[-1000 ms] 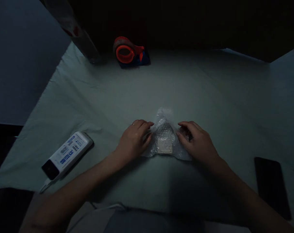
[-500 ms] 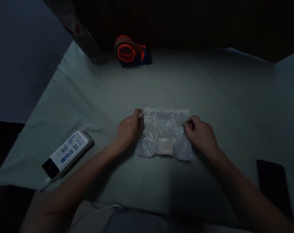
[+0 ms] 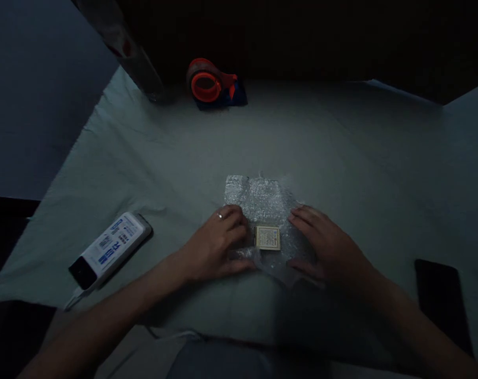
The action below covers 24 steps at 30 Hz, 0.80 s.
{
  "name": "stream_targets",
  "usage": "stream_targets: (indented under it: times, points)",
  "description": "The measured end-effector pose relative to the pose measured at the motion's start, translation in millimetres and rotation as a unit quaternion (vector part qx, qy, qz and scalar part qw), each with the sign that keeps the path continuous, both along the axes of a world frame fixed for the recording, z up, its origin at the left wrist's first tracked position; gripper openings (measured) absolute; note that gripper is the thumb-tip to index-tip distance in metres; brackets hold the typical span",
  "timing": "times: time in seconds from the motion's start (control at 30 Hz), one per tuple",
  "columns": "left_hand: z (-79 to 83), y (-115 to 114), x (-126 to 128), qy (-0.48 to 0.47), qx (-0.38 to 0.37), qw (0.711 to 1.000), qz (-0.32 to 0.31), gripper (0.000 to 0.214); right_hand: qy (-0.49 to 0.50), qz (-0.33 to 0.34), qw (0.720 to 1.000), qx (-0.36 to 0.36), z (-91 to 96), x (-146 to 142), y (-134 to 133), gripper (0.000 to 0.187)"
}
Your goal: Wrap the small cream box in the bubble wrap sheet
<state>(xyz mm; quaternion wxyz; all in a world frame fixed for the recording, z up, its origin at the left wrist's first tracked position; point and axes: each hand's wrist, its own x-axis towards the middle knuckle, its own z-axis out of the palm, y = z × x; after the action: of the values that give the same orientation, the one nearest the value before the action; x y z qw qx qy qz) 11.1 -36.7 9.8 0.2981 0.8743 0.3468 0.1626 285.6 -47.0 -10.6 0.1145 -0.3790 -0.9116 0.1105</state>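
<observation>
A small flat box (image 3: 268, 238) with printed lettering and a pale border lies uncovered on a crinkled sheet of clear bubble wrap (image 3: 258, 197). My left hand (image 3: 219, 239), a ring on one finger, holds the wrap's left side, fingers curled over it and thumb low by the near edge. On the other side, my right hand (image 3: 321, 242) grips the wrap's right part between bent fingers and thumb. Both hands flank the box without visibly touching it. The wrap's near edge is bunched up, and parts of it are hidden under my hands.
An orange and blue tape dispenser (image 3: 215, 87) stands at the back of the cloth-covered table (image 3: 302, 137). To the left lies a white power bank (image 3: 112, 247) with blue print and a cable. A dark phone-like slab (image 3: 442, 300) is at right. A dark panel (image 3: 302, 37) borders the back.
The wrap that covered the box has been folded back, leaving the box bare. My hands have moved nearer the wrap's front edge and closed over its sides.
</observation>
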Motion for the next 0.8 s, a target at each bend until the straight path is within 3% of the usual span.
stream_targets:
  times: [0.13,0.23,0.4,0.53,0.67,0.8]
  points:
    - [2.7,-32.7,2.9,0.043,-0.059,0.992,-0.099,0.031,-0.093,-0.023,0.995,-0.021,-13.6,2.7,-24.8,0.081]
    - [-4.9,-51.4,7.0,0.087,-0.034,0.991,-0.100,0.034,-0.126,-0.055,0.991,-0.004,-26.8,-0.5,-36.9,0.078]
    - [-18.4,-60.5,25.7,0.057,0.021,0.986,-0.158,0.023,-0.145,-0.085,0.985,0.040,-43.1,-8.1,-48.8,0.069]
    - [-13.3,-55.1,37.6,0.121,0.022,0.975,-0.185,0.012,-0.132,-0.088,0.987,0.035,-38.7,-7.4,-48.3,0.060]
    - [-10.3,-50.4,40.2,0.199,-0.016,0.960,-0.195,0.011,-0.084,-0.088,0.992,0.026,-25.4,-9.4,-35.2,0.039]
    - [-25.3,-53.6,48.4,0.152,0.037,0.962,-0.223,0.013,-0.028,-0.093,0.995,0.014,-18.0,-21.0,-20.4,0.042]
